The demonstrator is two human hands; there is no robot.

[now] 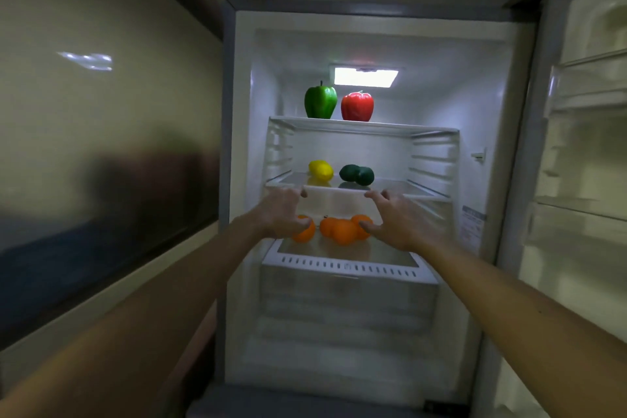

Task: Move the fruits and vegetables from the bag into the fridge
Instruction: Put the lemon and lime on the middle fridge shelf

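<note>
Oranges lay on the fridge shelf by our left grip and right grip, both open, empty; we judged slow withdrawal safest.

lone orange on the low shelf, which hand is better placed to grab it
Left: the left hand overlaps that orange, thumb beside it, while the right hand sits past the other oranges.

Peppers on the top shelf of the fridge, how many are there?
2. The green pepper stands on the left and the red pepper right beside it, both upright on the top shelf. Nothing seems hidden behind them.
</note>
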